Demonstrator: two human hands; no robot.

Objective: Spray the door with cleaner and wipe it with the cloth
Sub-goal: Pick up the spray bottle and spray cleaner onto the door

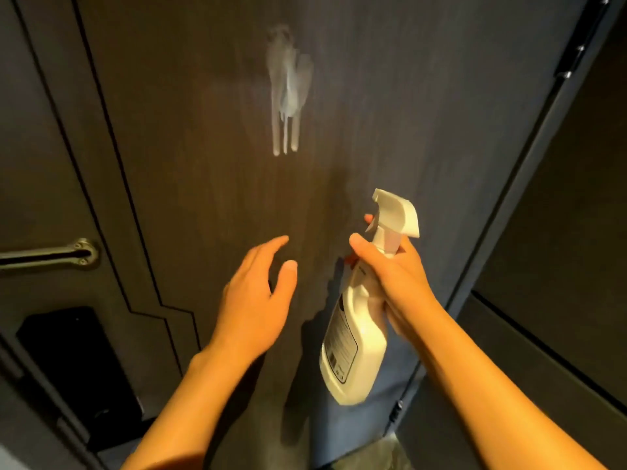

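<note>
We see the door (373,96) directly ahead, dark and upright, with a white patch of foam cleaner (287,83) clinging to its upper middle and three thin runs sliding down from it. So we judge the spraying at least begun, perhaps done; the wiping is all still to do, and no cloth shows anywhere in view.

The spray bottle (353,334) is white and opaque, so we cannot tell how much cleaner is left in it. Its nozzle points up toward the door. Our right hand (393,276) is clamped around the bottle's neck, one finger at the trigger. Our left hand (258,300) is spread open and empty, close to the door face below the foam; whether it touches, we cannot tell.

Further out, a metal handle (51,254) sits at the left, and hinges (573,59) at the upper right edge.
</note>
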